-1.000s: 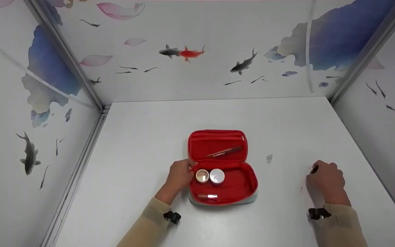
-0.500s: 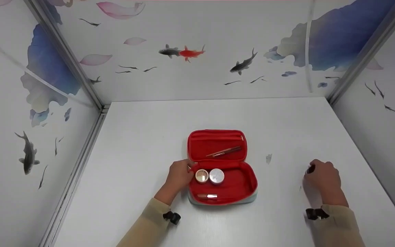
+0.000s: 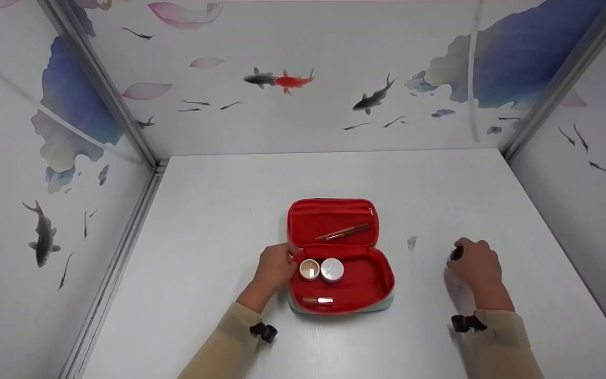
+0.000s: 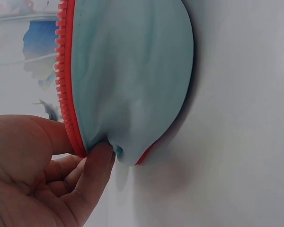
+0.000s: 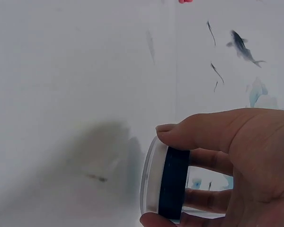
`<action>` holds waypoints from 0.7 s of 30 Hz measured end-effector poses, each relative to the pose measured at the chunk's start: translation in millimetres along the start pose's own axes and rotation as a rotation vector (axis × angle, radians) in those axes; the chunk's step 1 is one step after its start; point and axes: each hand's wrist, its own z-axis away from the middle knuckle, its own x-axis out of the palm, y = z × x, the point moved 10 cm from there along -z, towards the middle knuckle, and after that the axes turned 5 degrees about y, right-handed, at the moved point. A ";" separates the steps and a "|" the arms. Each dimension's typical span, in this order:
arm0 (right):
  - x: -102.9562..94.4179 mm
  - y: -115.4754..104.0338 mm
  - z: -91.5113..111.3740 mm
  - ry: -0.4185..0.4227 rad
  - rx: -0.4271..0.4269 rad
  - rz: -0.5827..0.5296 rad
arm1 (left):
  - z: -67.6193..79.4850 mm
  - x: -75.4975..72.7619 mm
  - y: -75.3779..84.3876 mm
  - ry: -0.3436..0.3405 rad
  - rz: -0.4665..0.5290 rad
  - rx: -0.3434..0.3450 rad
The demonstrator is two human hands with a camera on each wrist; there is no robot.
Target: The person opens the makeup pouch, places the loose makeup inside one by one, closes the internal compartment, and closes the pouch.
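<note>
An unzipped cosmetic bag [image 3: 358, 281], red inside and pale blue-green outside, lies open on the table. My left hand [image 3: 276, 266] pinches its left edge near the hinge; in the left wrist view the thumb and a finger squeeze the fabric beside the red zipper [image 4: 66, 85]. Inside sit a round beige compact [image 3: 310, 269], a white-topped jar [image 3: 332, 270] and a short brush [image 3: 317, 301]. Two slim pencil-like sticks [image 3: 346, 231] rest in the lid half. To the right, my right hand [image 3: 479, 268] grips a round cosmetic jar [image 5: 173, 184] with a black band and clear rim, held on its side.
White table surface [image 3: 219, 210] surrounds the bag. A grey smudge [image 3: 412, 242] marks the table between the bag and my right hand. Printed panels [image 3: 324, 42] with fish and petals enclose the back and both sides, joined by metal frame posts [image 3: 105, 84].
My right hand has moved left toward the bag, carrying the jar. The left hand and the bag have stayed in place.
</note>
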 end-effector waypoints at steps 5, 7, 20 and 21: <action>11.6 -22.3 -0.1 0.015 -0.039 0.003 | -0.1 0.0 -0.3 0.000 0.010 -0.002; 13.5 -31.3 0.3 0.027 -0.058 0.004 | -0.7 0.1 -0.3 0.000 0.017 0.002; 15.1 -87.2 10.6 0.063 -0.121 -0.009 | -2.0 -0.5 0.0 0.005 0.015 0.002; 15.1 -91.1 11.0 0.062 -0.123 -0.010 | -2.0 -0.4 0.1 0.004 0.014 0.001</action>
